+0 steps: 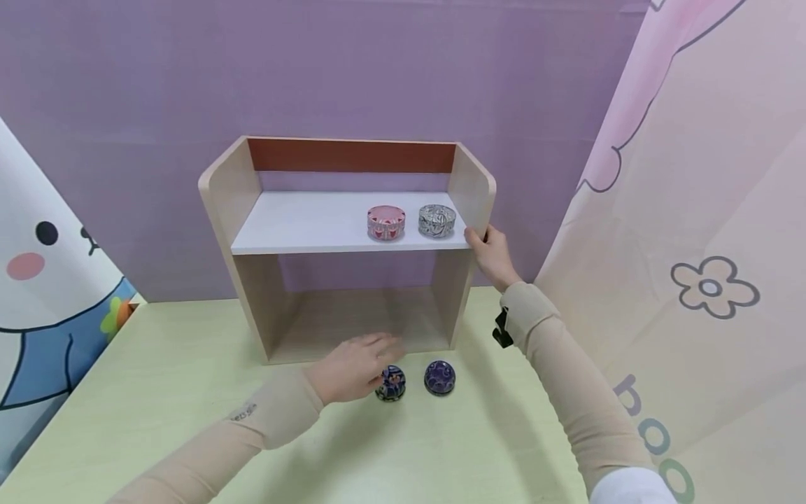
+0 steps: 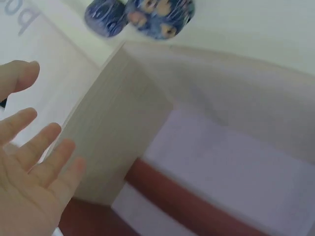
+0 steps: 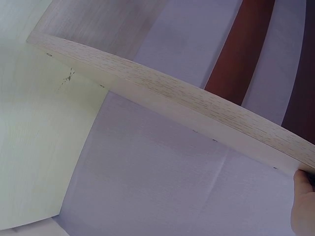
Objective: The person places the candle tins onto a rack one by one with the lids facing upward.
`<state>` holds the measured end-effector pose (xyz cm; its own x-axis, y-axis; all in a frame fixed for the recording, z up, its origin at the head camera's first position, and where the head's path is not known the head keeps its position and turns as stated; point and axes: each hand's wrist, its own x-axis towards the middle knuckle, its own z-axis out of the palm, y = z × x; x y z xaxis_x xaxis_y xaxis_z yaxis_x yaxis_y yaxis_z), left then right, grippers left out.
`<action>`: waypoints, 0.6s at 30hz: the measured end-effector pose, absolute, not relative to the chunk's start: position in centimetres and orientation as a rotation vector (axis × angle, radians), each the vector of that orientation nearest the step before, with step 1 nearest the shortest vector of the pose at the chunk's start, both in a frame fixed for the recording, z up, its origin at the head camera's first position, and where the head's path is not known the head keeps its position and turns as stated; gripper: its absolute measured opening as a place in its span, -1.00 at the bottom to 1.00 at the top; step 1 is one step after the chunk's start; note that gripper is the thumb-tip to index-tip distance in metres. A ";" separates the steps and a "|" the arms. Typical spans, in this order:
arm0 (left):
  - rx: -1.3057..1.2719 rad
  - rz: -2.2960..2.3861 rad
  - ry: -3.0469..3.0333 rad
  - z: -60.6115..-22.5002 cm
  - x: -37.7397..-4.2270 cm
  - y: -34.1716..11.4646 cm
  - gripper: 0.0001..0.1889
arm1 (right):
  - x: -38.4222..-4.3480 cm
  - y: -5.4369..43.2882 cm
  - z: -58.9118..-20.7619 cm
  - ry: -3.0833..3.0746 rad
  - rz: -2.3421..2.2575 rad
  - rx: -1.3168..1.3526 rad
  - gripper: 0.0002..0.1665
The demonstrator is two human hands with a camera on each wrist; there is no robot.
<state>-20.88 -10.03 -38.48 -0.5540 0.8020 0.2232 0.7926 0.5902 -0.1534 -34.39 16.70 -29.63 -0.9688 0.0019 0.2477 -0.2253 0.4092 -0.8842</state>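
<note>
A small two-tier wooden shelf (image 1: 352,250) with a white upper board stands on the table. My right hand (image 1: 493,257) grips the front edge of its right side panel (image 3: 197,105), thumb on the inner side; the right wrist view catches only part of that hand (image 3: 304,206). With fingers extended, my left hand (image 1: 359,365) hovers before the lower compartment, partly covering a dark blue patterned round tin (image 1: 393,383). To its right sits a purple patterned round tin (image 1: 439,378). On the upper board rest a pink patterned tin (image 1: 386,222) and a black-and-white patterned tin (image 1: 436,220).
The pale yellow-green table (image 1: 504,434) extends around the shelf. Behind it hangs a purple cloth (image 1: 352,70). Printed cloths flank both sides, one with a flower (image 1: 714,287), the other with a cartoon animal (image 1: 57,280).
</note>
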 end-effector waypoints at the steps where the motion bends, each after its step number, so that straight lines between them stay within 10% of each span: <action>1: -1.318 0.082 -2.555 -39.0 -20.8 -9.9 -0.44 | -34.4 16.7 -29.6 -2.454 1.589 0.199 -0.42; 18: -1.468 0.483 -2.233 -45.7 -22.3 -9.3 -0.59 | -34.5 16.7 -29.8 -2.448 1.581 0.211 -0.43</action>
